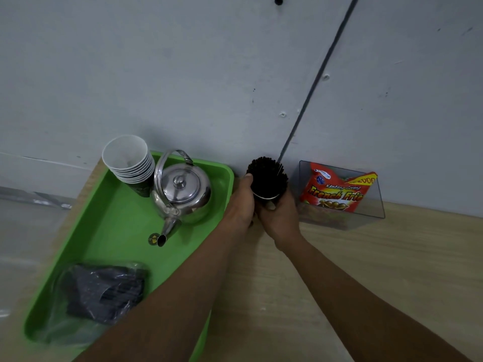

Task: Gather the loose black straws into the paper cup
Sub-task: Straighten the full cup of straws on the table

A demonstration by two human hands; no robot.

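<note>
Both hands curl round the paper cup (267,198) at frame centre, against the wall: left hand (241,205) on its left side, right hand (281,218) on its right. Cup is packed with upright black straws (268,176). Left of frame: green tray (122,246) holds a stack of cups (128,159), steel kettle (183,194) and a plastic bag (104,293) of dark straws. Right: clear box (377,205) holds a snack pack (337,192).

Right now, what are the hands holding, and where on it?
Both hold the paper cup packed with black straws: the left hand wraps its left side, thumb against the straws; the right hand grips its lower right side.
</note>
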